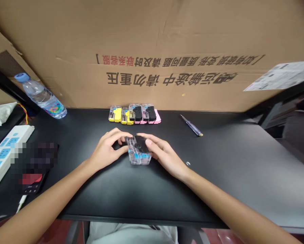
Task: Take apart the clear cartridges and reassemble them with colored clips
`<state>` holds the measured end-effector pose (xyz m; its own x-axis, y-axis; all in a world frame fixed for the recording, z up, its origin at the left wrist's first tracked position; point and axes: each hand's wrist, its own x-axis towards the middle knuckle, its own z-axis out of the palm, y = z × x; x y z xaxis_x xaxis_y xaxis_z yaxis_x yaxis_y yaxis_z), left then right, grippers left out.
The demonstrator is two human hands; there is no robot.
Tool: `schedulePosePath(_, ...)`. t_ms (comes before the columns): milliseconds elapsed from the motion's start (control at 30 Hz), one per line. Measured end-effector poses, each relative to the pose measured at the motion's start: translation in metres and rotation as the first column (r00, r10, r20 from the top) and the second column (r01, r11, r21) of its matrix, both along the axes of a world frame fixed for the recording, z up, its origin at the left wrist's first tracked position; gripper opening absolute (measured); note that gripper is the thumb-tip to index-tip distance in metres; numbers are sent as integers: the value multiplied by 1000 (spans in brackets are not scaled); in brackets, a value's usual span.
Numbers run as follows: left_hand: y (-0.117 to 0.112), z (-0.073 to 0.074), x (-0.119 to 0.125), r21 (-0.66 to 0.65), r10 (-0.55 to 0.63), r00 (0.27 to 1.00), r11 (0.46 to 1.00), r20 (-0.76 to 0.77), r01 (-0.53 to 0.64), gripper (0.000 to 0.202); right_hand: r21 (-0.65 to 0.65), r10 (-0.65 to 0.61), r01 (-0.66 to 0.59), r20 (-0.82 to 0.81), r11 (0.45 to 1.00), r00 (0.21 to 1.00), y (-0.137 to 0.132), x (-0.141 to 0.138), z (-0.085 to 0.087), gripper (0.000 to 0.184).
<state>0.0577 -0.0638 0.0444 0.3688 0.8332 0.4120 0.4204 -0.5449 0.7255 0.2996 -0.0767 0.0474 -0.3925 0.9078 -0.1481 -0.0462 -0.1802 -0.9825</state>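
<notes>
Between both hands, over the black table, is a small clear plastic case [139,157] with a black cover and blue parts inside. My right hand [164,152] grips its right side, thumb on the black cover and fingers behind. At the case's left edge, my left hand [108,149] pinches with thumb and index fingertip. Farther back, against the cardboard, several similar cases stand in a row: a yellow one [115,114], a smaller-looking yellow one [127,117], and ones with black covers [136,113] and pink parts [157,117].
A screwdriver [192,125] lies at the back right, and a small pale ring-like piece [188,163] near my right wrist. To the left are a water bottle [42,96], a white power strip [6,156] and a phone [36,183] with a cable. A cardboard wall [78,67] bounds the table's back.
</notes>
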Motion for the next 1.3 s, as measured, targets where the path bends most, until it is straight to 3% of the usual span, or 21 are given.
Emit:
schedulePosePath(67, -1, 2, 3, -33, 36, 999, 999, 35, -35, 13, -2, 37, -37, -35, 999, 999, -1, -1, 1, 57)
schedulePosePath(167, -2, 5, 5, -132, 34, 996, 991, 80, -23, 18, 31, 73, -75, 78, 997, 994, 0, 1, 3, 50)
schedulePosePath(267, 1, 7, 3, -242, 31, 991, 970, 133, 3, 22, 66, -17, 5, 184, 998, 983, 4, 5, 5, 46)
schedulePosePath(400, 6, 9, -4, -331, 169, 953, 940, 250, -80, 33, 142, -195, 172, 168, 975, 966, 10, 10, 5, 47)
schedulePosePath(467, 5, 9, -3, -318, 170, 962, 943, 215, -95, 35, 137, -196, 174, 174, 975, 965, 9, 8, 6, 48)
schedulePosePath(600, -1, 8, 6, -277, 2, 995, 960, 100, 26, 35, 98, -36, 13, 233, 995, 972, 6, 5, 6, 50)
schedulePosePath(733, 0, 7, 5, -267, 132, 970, 961, 204, -75, 37, 199, -246, 212, 165, 957, 955, 9, 11, 4, 46)
schedulePosePath(800, 0, 8, 3, -252, 173, 963, 960, 207, -118, 36, 202, -277, 244, 152, 948, 949, 11, 12, 4, 46)
schedulePosePath(900, -2, 8, 4, -224, 39, 992, 975, 122, -10, 30, 113, -82, 59, 211, 992, 974, 10, 11, 7, 45)
schedulePosePath(967, -3, 9, 5, -216, -16, 994, 976, 111, 40, 25, 105, -34, 10, 231, 994, 972, 9, 12, 10, 45)
schedulePosePath(1100, -3, 8, 6, -204, 135, 972, 974, 192, -95, 26, 217, -261, 221, 176, 951, 949, 10, 14, 14, 46)
schedulePosePath(1167, -4, 8, 7, -206, 106, 980, 976, 169, -70, 26, 191, -215, 179, 191, 965, 958, 10, 12, 14, 47)
schedulePosePath(1233, -4, 9, 8, -209, -4, 992, 977, 128, 31, 24, 142, -103, 72, 221, 987, 970, 9, 10, 15, 47)
schedulePosePath(1300, -4, 12, 6, -192, -17, 990, 980, 139, 44, 24, 149, -90, 58, 216, 987, 972, 9, 11, 15, 46)
